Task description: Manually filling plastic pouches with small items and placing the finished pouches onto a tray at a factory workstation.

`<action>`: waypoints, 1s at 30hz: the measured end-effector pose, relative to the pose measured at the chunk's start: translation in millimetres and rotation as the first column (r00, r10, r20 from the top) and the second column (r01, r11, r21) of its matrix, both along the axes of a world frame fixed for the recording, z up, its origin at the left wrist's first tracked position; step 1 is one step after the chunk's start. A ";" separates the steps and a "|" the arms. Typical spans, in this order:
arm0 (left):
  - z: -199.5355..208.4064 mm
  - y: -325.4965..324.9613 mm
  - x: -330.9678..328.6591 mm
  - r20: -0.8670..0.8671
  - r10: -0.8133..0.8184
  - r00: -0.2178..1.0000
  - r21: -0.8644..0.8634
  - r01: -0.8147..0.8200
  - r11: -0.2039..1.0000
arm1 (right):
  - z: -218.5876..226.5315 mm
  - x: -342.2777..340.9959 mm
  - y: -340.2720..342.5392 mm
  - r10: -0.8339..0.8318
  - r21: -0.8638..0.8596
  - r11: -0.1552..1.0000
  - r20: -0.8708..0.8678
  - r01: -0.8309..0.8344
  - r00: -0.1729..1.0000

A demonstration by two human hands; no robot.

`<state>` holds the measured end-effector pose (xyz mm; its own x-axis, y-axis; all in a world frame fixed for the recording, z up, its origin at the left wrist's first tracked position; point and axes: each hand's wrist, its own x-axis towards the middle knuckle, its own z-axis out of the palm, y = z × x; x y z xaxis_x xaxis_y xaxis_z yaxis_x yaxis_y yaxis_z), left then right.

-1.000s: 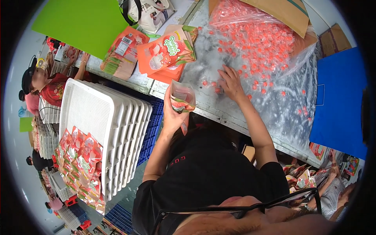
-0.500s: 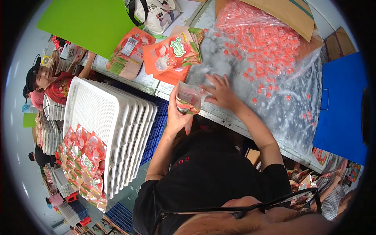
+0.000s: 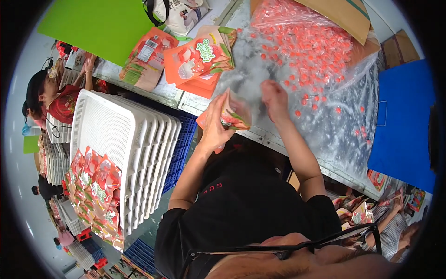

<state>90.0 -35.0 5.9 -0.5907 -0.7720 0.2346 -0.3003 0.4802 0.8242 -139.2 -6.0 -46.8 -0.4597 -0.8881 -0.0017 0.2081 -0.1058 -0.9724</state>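
My left hand [image 3: 215, 124] grips a red printed pouch [image 3: 238, 113] at the table's near edge, its mouth spread to the right. Just right of the pouch, apart from it, my right hand [image 3: 275, 98] hovers over the table with its fingers curled in. It is a little blurred, and whatever those fingers hold is hidden. Beyond both hands lies a heap of small red wrapped candies [image 3: 309, 56] on and around clear plastic film, with loose ones scattered toward me. Flat red pouches [image 3: 197, 56] are stacked to the left of the candies.
More pouches [image 3: 147, 56] lie beside a green board [image 3: 88, 28]. White perforated trays [image 3: 100, 116] are stacked at my left, the top one bearing filled-looking pouches [image 3: 95, 190]. A blue bin [image 3: 404, 125] borders the right side. A co-worker [image 3: 58, 97] is at the far left.
My right hand has gone from spread fingers beside the pouch to curled fingers, slightly farther right. The pouch in my left hand has turned, its mouth now facing more to the right.
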 end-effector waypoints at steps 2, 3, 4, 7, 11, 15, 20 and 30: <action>0.0 0.8 -9.4 0.009 -0.045 0.999 -0.017 0.046 0.999 | 43.6 -1.4 6.8 0.250 -0.279 0.957 0.666 -0.076 0.703; -0.2 1.3 -15.9 0.022 -0.093 0.995 -0.042 0.094 0.995 | 51.9 5.4 9.2 0.237 -0.276 0.959 0.665 -0.061 0.708; -1.1 2.2 -21.5 0.007 -0.104 0.995 -0.046 0.105 0.993 | 58.9 16.8 8.3 0.151 -0.250 0.968 0.629 0.015 0.763; 1.4 5.5 -30.2 0.010 -0.106 0.994 -0.013 0.106 0.994 | 59.7 26.5 17.6 0.028 -0.183 0.982 0.387 0.047 0.922; 5.8 8.0 -41.7 -0.031 -0.106 0.994 0.009 0.106 0.994 | 49.7 21.8 28.1 0.024 -0.098 0.995 0.009 -0.023 1.000; 3.6 9.7 -49.4 0.006 -0.080 0.997 -0.077 0.081 0.994 | 66.4 27.7 34.6 0.028 -0.184 0.982 -0.024 -0.032 0.999; 3.2 7.3 -55.2 -0.092 -0.064 0.994 -0.054 0.059 0.997 | 99.4 27.9 48.7 0.063 -0.147 0.963 -0.696 -0.228 0.715; 2.6 8.1 -34.8 -0.215 -0.035 0.976 0.057 0.048 0.997 | -32.5 -81.8 11.9 0.053 0.061 0.882 -0.998 0.467 0.030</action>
<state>55.2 -26.9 8.5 -0.5640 -0.7645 0.3122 -0.0945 0.4353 0.8953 -221.0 5.9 -79.4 -0.4302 -0.8070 0.4046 -0.9024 0.3731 -0.2154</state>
